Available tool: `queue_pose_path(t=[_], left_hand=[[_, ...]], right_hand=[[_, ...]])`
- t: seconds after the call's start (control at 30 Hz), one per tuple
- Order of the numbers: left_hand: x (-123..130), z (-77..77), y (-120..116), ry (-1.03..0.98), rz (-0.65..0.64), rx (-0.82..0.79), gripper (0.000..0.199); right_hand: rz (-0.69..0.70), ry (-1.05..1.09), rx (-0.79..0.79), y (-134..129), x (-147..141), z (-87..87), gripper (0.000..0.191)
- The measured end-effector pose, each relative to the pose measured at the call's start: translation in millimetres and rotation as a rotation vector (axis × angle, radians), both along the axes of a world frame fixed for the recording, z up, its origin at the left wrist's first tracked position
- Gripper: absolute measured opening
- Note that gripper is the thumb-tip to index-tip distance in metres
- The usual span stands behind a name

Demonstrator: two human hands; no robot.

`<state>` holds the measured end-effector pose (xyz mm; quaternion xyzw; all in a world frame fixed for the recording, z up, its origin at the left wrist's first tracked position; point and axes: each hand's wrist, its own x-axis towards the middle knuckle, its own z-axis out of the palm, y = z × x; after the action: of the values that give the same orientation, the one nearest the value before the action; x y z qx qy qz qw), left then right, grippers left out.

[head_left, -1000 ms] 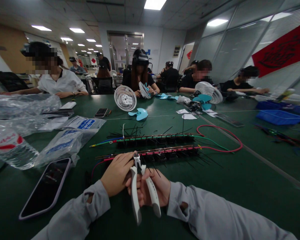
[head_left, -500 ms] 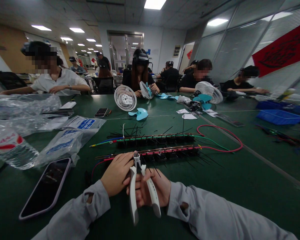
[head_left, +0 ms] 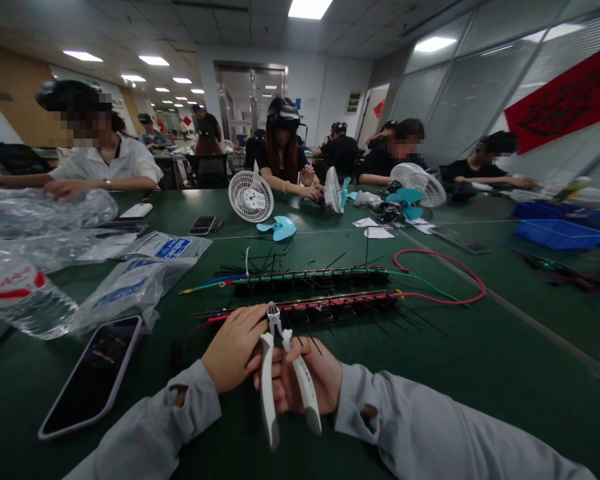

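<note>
My right hand (head_left: 305,377) is closed around diagonal cutters (head_left: 305,387) with white and grey handles. Their handles are spread, and the jaws point away from me at the near wire bundle (head_left: 340,305). That bundle has a black base, a red wire and copper-coloured strands, with thin black cable-tie tails sticking out. My left hand (head_left: 236,347) is closed on its left part, beside the cutter jaws; its fingertips are partly hidden. Just behind lies a second bundle (head_left: 310,275) with green and blue wires, and a red wire (head_left: 480,280) loops at the right.
A phone (head_left: 93,377), plastic bags (head_left: 130,283) and a water bottle (head_left: 25,293) lie at left. Across the table are a fan grille (head_left: 251,196), blue fan blades (head_left: 280,229) and co-workers. Blue trays (head_left: 560,233) stand at right.
My hands and the cutters have hardly moved. The co-worker opposite has shifted a fan part rightward and turned it. The person at left has moved their hands to the left.
</note>
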<state>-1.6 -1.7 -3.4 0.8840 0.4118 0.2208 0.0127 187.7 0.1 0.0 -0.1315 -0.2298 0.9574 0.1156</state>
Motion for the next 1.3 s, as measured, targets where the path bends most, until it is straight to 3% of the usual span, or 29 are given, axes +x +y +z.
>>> queue_pose_path(t=[0.43,0.77,1.1,1.3], left_hand=[[2.7,1.3,0.8,-0.009,0.033,0.041,0.047],[1.2,0.5,1.1,-0.012,0.031,0.058,0.042],[1.3,0.9,0.3,0.005,0.043,0.059,0.041],[0.9,-0.5,-0.8,0.013,0.041,0.067,0.04]], right_hand=[[-0.07,-0.041,-0.067,-0.3,-2.8,-2.4,0.038],[-0.09,-0.02,-0.02,-2.2,-5.6,0.4,0.034],[0.029,0.095,0.005,0.2,-0.5,-2.8,0.035],[0.026,0.074,0.033,0.2,-0.5,-4.2,0.036]])
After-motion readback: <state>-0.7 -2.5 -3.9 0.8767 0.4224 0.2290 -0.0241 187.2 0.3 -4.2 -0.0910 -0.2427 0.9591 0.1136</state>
